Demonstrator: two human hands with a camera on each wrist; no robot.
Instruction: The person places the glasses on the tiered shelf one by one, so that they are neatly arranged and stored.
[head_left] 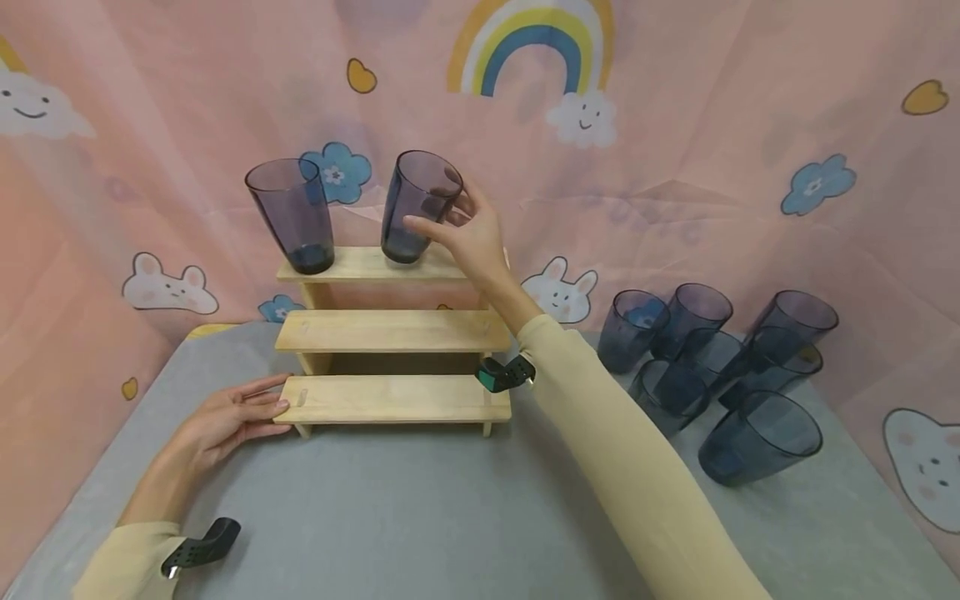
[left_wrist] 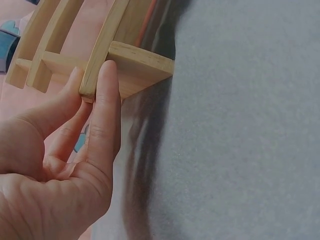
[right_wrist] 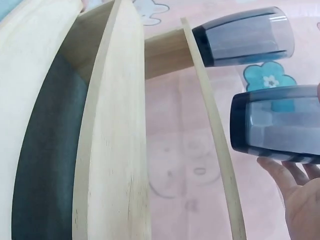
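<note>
My right hand (head_left: 483, 242) grips a purple-blue glass tumbler (head_left: 408, 200) by its right side, above the top tier of a three-tier wooden stand (head_left: 390, 400). In the right wrist view, a gap shows between the base of this held tumbler (right_wrist: 275, 122) and the top board (right_wrist: 212, 120). Another tumbler (head_left: 288, 212) stands upright on the left end of the top tier. Down at the lowest tier, my left hand (head_left: 217, 425) pinches the board's left end. Thumb and fingers lie on either side of that board end (left_wrist: 90, 82) in the left wrist view.
Several more tumblers (head_left: 765, 437) stand grouped on the right of the grey tabletop (head_left: 420, 517), some overlapping in view. A pink patterned cloth (head_left: 675, 150) hangs close behind the stand. My right sleeve (head_left: 622, 450) crosses in front of the table's right part.
</note>
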